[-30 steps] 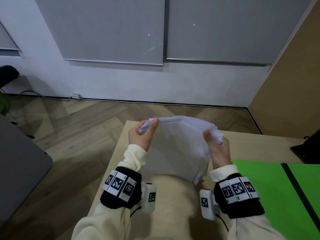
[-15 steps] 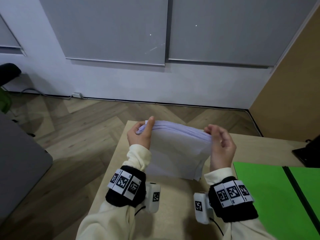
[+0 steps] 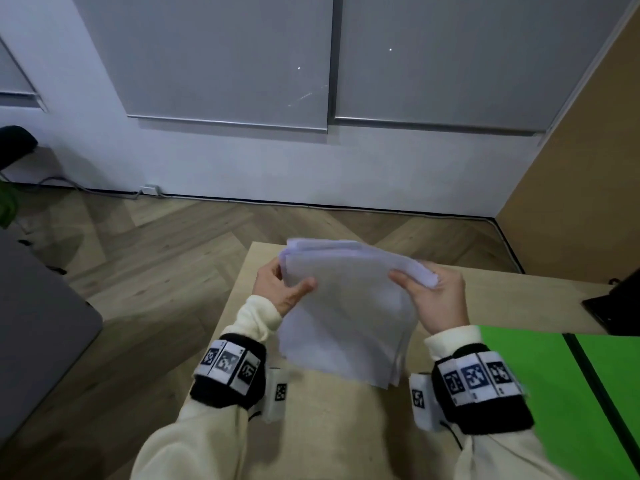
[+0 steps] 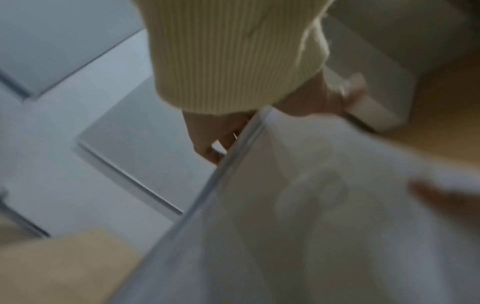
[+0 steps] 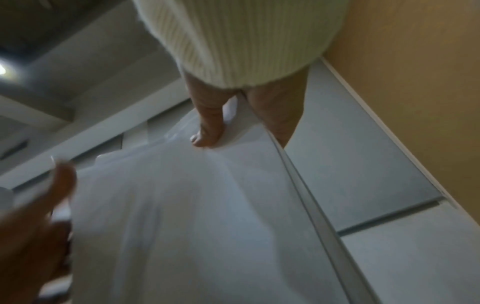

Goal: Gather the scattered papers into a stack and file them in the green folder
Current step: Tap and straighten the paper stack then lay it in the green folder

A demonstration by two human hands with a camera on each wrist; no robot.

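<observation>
Upright over the near end of a pale wooden table, a stack of white papers hangs between a person's two hands, its lower edge touching or just clearing the tabletop; the pictures do not settle which. The left hand pinches the upper left corner, thumb across the front sheet and fingers behind. The right hand pinches the upper right corner the same way, thumb on the near face, as the right wrist view also shows. The top edges are uneven, with several sheets fanned out of line, so the squaring-up appears unfinished.

The green folder lies open and flat on the table to the person's right, just beside the right wrist, its dark spine running away from the viewer. That puts the right hand nearer to it, and the stack would have to travel sideways to the right and tip from standing to flat to land on the open leaf. A loose corner grip on misaligned sheets risks some slipping out on the way.
</observation>
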